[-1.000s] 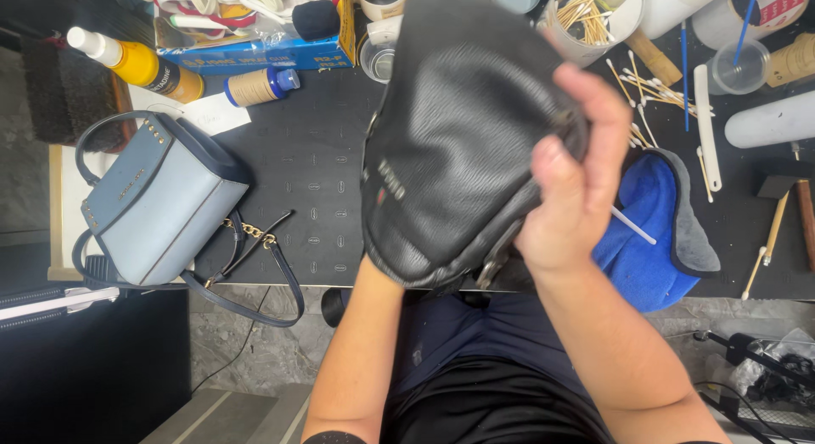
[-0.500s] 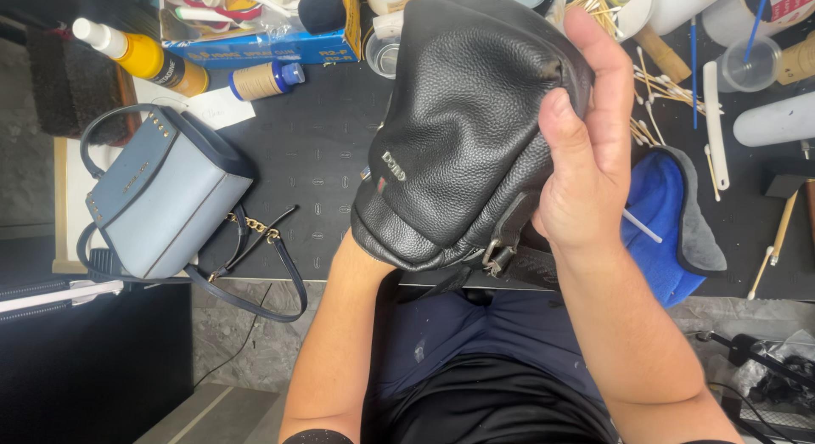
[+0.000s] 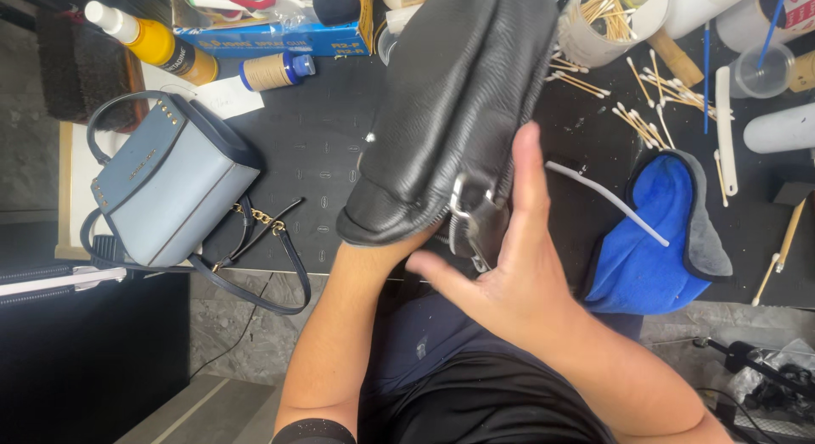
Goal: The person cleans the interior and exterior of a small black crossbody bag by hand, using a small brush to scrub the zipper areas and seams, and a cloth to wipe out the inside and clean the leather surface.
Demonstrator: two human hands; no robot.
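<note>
Holding up a black pebbled-leather bag (image 3: 458, 113) above the dark work mat (image 3: 314, 155), the person has it raised close to the camera, probably to inspect its side and hardware. The left hand is hidden inside or under the bag, only the forearm showing, so its grip cannot be told; it seems to prop the bag up from within. The right hand (image 3: 509, 274) is spread flat, fingers straight, palm pressed against the bag's edge beside a metal ring and strap tab (image 3: 469, 219), steadying it. Left on the mat lies a pale blue handbag (image 3: 165, 185) on its side with its navy strap (image 3: 272, 266) trailing off the edge. Right, a blue cloth (image 3: 654, 232) with a white stick (image 3: 607, 202) across it. Further back: a yellow bottle (image 3: 148, 41), a thread spool (image 3: 272, 70), scattered cotton swabs (image 3: 645, 113).
</note>
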